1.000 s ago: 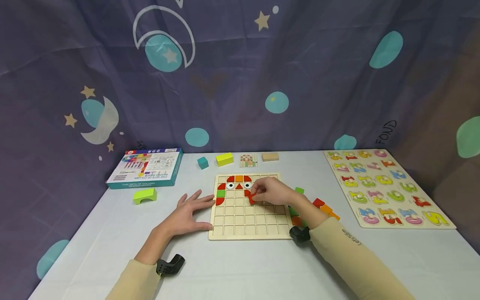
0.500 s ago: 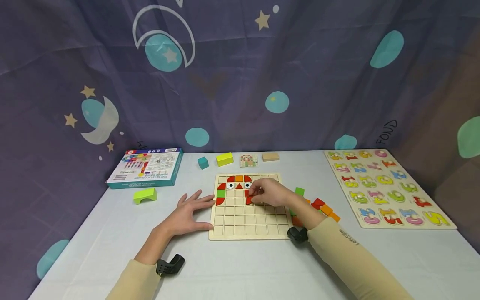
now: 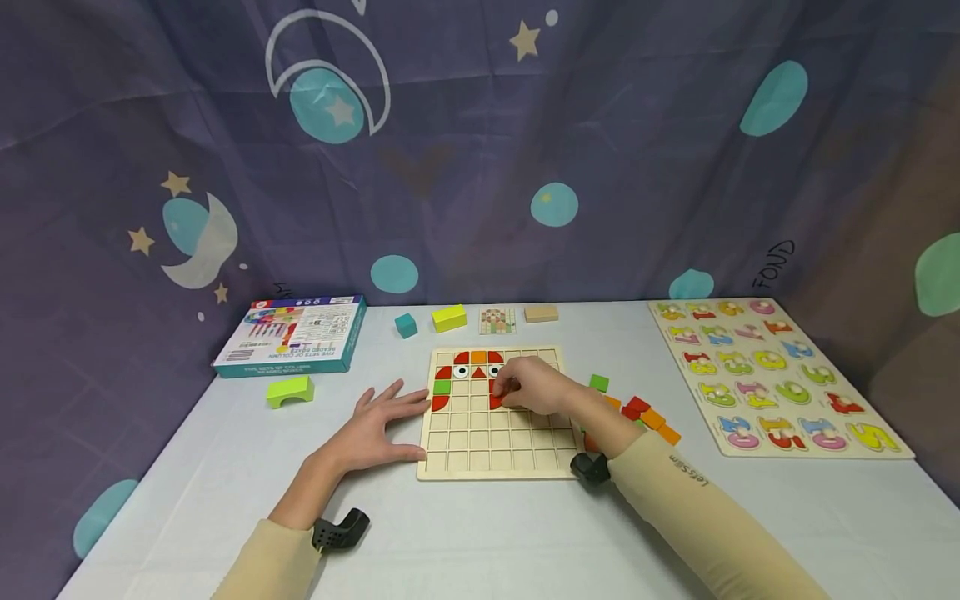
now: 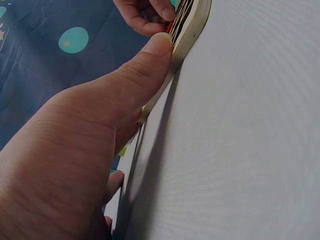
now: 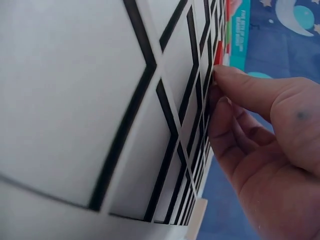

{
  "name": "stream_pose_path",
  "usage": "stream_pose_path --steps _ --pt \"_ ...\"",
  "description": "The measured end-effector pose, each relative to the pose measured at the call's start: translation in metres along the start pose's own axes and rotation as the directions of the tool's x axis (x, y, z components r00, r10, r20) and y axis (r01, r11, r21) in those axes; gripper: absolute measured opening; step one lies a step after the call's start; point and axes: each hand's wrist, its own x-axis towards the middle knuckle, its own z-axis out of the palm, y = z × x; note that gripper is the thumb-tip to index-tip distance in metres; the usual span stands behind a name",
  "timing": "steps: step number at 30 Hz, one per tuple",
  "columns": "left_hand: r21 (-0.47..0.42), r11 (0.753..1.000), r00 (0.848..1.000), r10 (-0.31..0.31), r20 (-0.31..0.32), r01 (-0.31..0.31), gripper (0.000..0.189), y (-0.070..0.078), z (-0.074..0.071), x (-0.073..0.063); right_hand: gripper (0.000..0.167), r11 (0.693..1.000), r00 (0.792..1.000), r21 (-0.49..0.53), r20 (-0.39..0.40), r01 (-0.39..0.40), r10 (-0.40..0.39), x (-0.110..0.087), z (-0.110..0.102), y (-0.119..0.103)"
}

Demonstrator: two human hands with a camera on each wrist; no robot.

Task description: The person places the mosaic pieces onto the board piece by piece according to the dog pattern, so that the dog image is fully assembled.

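A wooden grid board (image 3: 480, 460) lies on the white table, with red, green, orange and eye-printed tiles (image 3: 461, 372) in its upper left cells. At the board's left edge my left hand (image 3: 382, 429) rests with fingers spread; its thumb (image 4: 159, 45) touches the rim in the left wrist view. My right hand (image 3: 538, 386) is over the board's middle, thumb and fingers curled at a red curved-edge tile (image 3: 494, 402). The right wrist view has the thumb against this red tile (image 5: 219, 54); the fingers partly hide it.
Loose red, orange and green tiles (image 3: 652, 418) lie right of the board, partly behind the right forearm. Behind it stand a teal block (image 3: 406, 326), a yellow block (image 3: 449, 317), a pattern card (image 3: 497, 321) and a wooden block (image 3: 541, 313). A number puzzle (image 3: 780, 379) lies right, a box (image 3: 292, 337) left.
My right hand has shifted slightly left with the red tile, which now sits lower and flatter in the grid, below another red tile. My left hand has stayed still.
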Motion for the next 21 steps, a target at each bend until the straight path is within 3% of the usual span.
stream_pose_path --steps 4,11,21 --pt "-0.001 1.000 1.000 0.000 -0.001 0.000 0.080 0.000 0.000 0.000 0.010 1.000 1.000 0.016 -0.006 0.008 -0.008 -0.001 -0.002 0.003" --pt "0.007 1.000 1.000 0.000 -0.001 0.000 0.080 0.000 0.000 0.001 0.011 0.989 0.999 0.146 -0.036 -0.022 0.027 -0.013 -0.013 0.012" --pt "0.008 1.000 1.000 0.006 -0.006 -0.006 0.079 0.001 0.001 0.000 0.017 0.970 0.989 0.230 -0.100 -0.084 0.109 -0.046 -0.038 0.035"
